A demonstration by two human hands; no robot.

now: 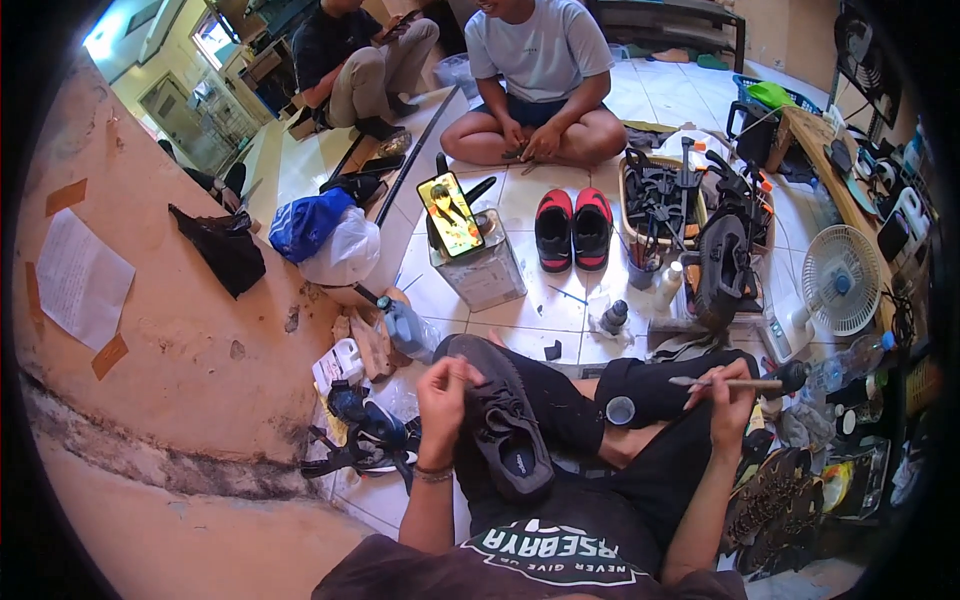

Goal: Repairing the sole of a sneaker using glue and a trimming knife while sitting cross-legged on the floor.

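A dark grey sneaker (510, 425) lies across my lap, its toe pointing away and its opening facing up. Beside its left edge is my left hand (445, 400), with the fingers curled together in a pinch close to the toe half. Whether anything small is between those fingertips is too blurred to tell. My right hand (728, 400) is closed round a slim wooden-handled tool (752, 384), held level above my right leg with its narrow dark tip to the left. Between my legs sits a small clear plastic cup (620, 410).
Ahead stand a metal box (490, 275) bearing a phone (452, 215) and a pair of red-black shoes (573, 230). Baskets of black tools (665, 205) and a white fan (840, 280) are to the right. A wall (180, 370) borders the left. A person (540, 70) sits opposite.
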